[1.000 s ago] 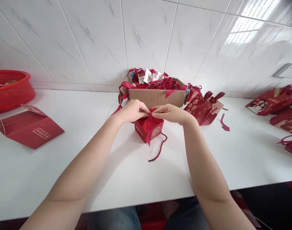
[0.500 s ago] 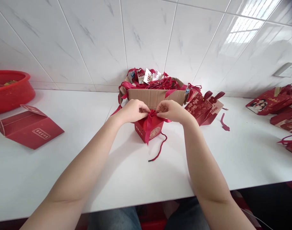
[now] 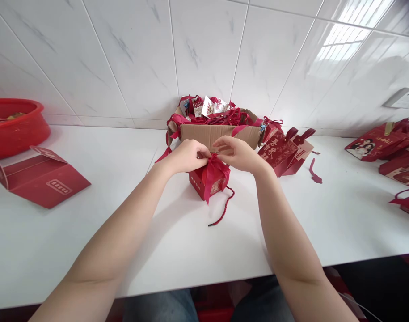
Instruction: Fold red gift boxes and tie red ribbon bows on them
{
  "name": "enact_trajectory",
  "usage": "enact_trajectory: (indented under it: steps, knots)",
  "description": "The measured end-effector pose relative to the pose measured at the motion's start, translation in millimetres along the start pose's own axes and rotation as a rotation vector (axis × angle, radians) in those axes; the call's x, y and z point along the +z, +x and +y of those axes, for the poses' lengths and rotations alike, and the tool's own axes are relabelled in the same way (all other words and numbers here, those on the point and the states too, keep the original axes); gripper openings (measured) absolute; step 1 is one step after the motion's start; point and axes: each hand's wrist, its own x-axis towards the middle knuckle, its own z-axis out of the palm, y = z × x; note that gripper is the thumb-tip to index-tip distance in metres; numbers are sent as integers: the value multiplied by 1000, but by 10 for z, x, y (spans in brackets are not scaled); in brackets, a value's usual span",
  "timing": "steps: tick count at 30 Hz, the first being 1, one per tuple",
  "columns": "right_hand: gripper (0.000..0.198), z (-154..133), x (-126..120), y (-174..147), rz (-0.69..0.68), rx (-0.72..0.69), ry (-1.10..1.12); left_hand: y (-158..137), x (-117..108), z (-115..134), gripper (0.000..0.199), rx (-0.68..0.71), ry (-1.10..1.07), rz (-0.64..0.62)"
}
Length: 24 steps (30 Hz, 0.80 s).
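Note:
A small red gift box (image 3: 198, 184) stands on the white table in front of me, a red ribbon (image 3: 211, 174) tied at its top with tails hanging over the front. At the left side of the knot, my left hand (image 3: 190, 156) pinches the ribbon between thumb and fingers. My right hand (image 3: 236, 154) is just right of the knot, its fingers stretched out and apart. Whether its thumb touches the ribbon I cannot tell. A twisted dark red cord (image 3: 226, 206) trails from the box onto the table.
Behind the box is a cardboard box (image 3: 204, 134) full of red ribbons and tags. Red gift bags (image 3: 281, 152) stand to its right, with more red boxes (image 3: 372, 143) at far right. On the left are an unfolded red carton (image 3: 53, 183) and a red basin (image 3: 19, 134).
My right hand's fingers have let go of their pinch and spread, lifting slightly. A ribbon tail now lies wider across the box front. The left hand keeps its place.

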Motion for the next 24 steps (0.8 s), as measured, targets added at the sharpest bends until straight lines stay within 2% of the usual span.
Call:
enact_trajectory:
  steps: [4,9,16,24]
  knots:
    - [27,48,42,14,-93,-58,57,7,3,-11,26,4,-38,3]
    - [22,35,23,9,-60,-90,15,-6,-15,20,21,15,-41,26]
    - [22,38,6,3,-94,-95,19,-27,-20,72,14,111,86,58]
    - [25,36,14,14,-109,-84,-34,-4,-30,26,21,68,257,-3]
